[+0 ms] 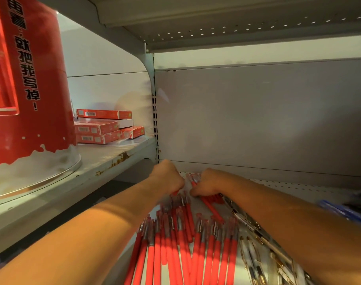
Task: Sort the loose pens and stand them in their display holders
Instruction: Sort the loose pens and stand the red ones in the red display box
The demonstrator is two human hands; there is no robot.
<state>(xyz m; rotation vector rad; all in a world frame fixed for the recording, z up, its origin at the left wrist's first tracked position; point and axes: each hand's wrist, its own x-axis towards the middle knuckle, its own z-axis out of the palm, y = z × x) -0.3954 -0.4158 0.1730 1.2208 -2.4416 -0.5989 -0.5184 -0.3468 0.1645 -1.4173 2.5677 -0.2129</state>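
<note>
Though blurred, left hand (167, 177), right hand (206, 184) round slim red pens (176, 254).

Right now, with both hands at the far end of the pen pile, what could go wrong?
1. The left hand and right hand both seem to grip red pens at the far end of a loose, overlapping pile; lifting a bunch may drag neighbours askew.
2. The right forearm passes above the white and gold pens; pulling back could sweep them into the red ones and mix the sorts.
</note>
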